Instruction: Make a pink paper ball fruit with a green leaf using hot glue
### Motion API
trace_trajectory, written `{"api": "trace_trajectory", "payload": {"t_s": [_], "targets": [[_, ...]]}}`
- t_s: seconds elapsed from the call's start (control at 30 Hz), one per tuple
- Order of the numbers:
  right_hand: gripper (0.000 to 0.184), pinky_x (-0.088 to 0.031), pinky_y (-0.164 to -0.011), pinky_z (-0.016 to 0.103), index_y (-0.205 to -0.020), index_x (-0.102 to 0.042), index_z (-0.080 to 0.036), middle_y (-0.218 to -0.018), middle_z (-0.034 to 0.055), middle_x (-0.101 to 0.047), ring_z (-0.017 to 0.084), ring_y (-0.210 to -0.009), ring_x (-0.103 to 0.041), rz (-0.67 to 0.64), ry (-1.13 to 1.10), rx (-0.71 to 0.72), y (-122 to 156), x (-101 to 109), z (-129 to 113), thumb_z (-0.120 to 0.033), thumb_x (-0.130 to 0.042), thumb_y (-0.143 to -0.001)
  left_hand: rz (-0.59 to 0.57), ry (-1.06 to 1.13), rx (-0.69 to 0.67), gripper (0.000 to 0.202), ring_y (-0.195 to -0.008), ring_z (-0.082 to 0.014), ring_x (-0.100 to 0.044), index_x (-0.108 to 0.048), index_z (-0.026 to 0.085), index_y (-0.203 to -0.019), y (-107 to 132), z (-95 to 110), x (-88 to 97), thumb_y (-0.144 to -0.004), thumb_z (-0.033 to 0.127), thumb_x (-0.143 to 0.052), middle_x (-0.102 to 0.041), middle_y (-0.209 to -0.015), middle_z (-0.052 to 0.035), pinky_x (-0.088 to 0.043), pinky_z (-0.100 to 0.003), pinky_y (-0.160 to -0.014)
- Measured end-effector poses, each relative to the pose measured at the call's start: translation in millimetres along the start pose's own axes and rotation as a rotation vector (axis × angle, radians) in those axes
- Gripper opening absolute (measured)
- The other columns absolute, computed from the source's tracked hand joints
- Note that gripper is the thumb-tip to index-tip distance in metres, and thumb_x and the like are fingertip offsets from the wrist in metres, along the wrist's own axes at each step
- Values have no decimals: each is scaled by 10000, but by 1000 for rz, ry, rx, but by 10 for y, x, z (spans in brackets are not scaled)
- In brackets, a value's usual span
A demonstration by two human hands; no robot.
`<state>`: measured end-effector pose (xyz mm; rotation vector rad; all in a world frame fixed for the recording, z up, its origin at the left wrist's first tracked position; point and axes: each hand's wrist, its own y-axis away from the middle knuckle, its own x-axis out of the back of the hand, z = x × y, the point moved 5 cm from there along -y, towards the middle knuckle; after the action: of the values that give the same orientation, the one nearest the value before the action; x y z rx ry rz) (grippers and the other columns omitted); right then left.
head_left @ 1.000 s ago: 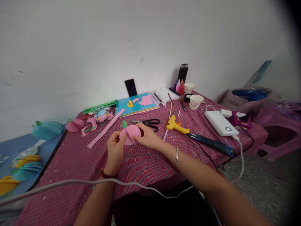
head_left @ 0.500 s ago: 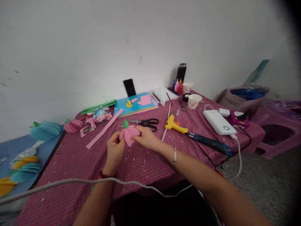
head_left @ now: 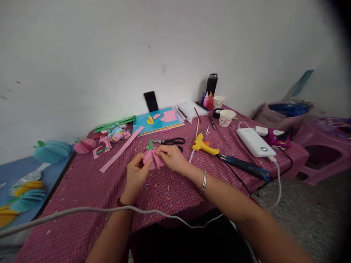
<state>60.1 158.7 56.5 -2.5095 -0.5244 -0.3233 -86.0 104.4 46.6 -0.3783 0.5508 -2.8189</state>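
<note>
Both of my hands hold a pink folded-paper ball with a small green leaf (head_left: 153, 157) just above the red checked tablecloth (head_left: 90, 190). My left hand (head_left: 136, 173) pinches its left side with closed fingers. My right hand (head_left: 172, 157) grips its right side from above, fingers closed; a silver bangle sits on that wrist. The paper folds stand upright between my fingertips. Black scissors (head_left: 171, 141) lie just beyond the paper ball, and a yellow glue gun (head_left: 204, 145) lies to the right of my right hand.
A pink paper strip (head_left: 122, 149), paper scraps and coloured sheets (head_left: 159, 121) lie behind. Paper cups (head_left: 227, 117), paint bottles, a black flask (head_left: 212, 84), a phone (head_left: 151, 101) and a white power bank (head_left: 255, 141) stand further right. A white cable (head_left: 82, 212) crosses the near edge. Finished paper balls (head_left: 53, 151) lie left.
The paper ball has been turned and squeezed narrower between my fingers, its flat pink face replaced by upright folds. Both hands have stayed at about the same spot.
</note>
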Motion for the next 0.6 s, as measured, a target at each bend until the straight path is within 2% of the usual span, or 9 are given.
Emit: {"api": "trace_trajectory", "payload": {"t_s": [0.1, 0.17, 0.2, 0.33, 0.47, 0.6], "targets": [[95, -339, -588, 229, -873, -595, -184, -676, -35, -523, 126, -609, -455, 21, -23, -9, 9, -19, 29, -170, -501, -873, 16, 5, 44, 139, -606, -112, -480, -635, 165, -729, -10, -55, 31, -764, 293, -678, -564, -664, 30, -383, -221, -578], [245, -354, -588, 223, -1080, -555, -193, -714, -43, -525, 127, -616, -461, 22, -34, -4, 19, -28, 28, -131, -489, -853, 33, 15, 72, 166, -571, -100, -450, -611, 164, -708, -23, -108, 50, -775, 307, -662, -526, -632, 43, -362, -213, -547], [280, -363, -595, 222, -1110, -536, -195, -731, -42, -526, 127, -626, -468, 14, -38, 4, 23, -30, 16, -116, -477, -848, 43, 20, 82, 178, -561, -96, -440, -597, 165, -699, -30, -134, 56, -780, 314, -654, -511, -624, 47, -356, -211, -539], [140, -389, -642, 232, -894, -552, -180, -795, -13, -552, 128, -699, -502, -44, -38, 35, 29, -30, -60, -129, -424, -876, 81, 5, 95, 201, -560, -93, -421, -567, 169, -686, -45, -166, 72, -787, 329, -635, -482, -620, 52, -340, -212, -534], [155, -342, -601, 239, -776, -548, -175, -710, -28, -502, 126, -648, -452, -71, 18, 13, 24, -30, -74, -292, -545, -878, 103, -79, 83, 201, -546, -91, -380, -561, 169, -638, -27, -68, 72, -754, 302, -657, -450, -582, 59, -291, -212, -509], [153, -294, -595, 245, -683, -521, -175, -684, -39, -470, 120, -637, -419, -67, 94, -27, 21, -63, 12, -219, -632, -779, 112, -135, 64, 162, -553, -97, -380, -572, 169, -630, -8, 25, 47, -731, 268, -651, -443, -568, 60, -289, -218, -514]]}}
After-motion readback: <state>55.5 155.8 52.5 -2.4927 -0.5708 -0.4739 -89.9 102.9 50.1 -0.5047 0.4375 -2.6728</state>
